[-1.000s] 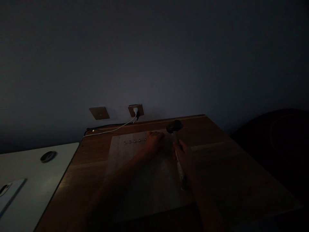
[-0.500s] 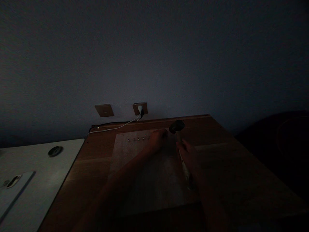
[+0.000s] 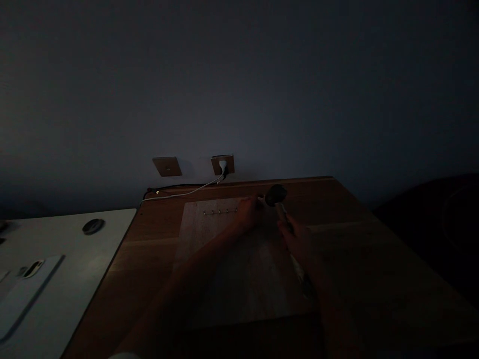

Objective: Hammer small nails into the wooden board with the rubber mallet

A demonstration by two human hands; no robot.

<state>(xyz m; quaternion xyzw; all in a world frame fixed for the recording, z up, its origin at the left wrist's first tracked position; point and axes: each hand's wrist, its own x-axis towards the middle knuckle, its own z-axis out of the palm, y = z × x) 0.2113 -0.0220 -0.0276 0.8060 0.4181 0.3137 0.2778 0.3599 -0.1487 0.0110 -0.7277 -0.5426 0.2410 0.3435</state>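
The view is dim. My right hand (image 3: 297,242) is wrapped round the handle of a hammer (image 3: 276,196), its dark head raised beside my left fingers. My left hand (image 3: 249,213) rests at the upper part of a pale board (image 3: 239,294), fingers pressed together near the hammer head. Whatever it pinches is too dark and small to make out. A row of several small nails (image 3: 219,212) stands in the board, just left of that hand. The hammer head and the left fingertips appear close together, and I cannot tell whether they touch.
Under the board is a brown wooden table (image 3: 355,259), its back edge against the wall. Wall sockets (image 3: 222,164) have a white cable (image 3: 175,197) plugged in. On the left, a white desk (image 3: 97,254) holds a phone-like object (image 3: 32,279) and a round black grommet (image 3: 93,227).
The whole scene has shifted slightly to the right in view. The hammer stays raised in my right hand, with its head tilted a little differently. My left hand keeps its place by the nails.
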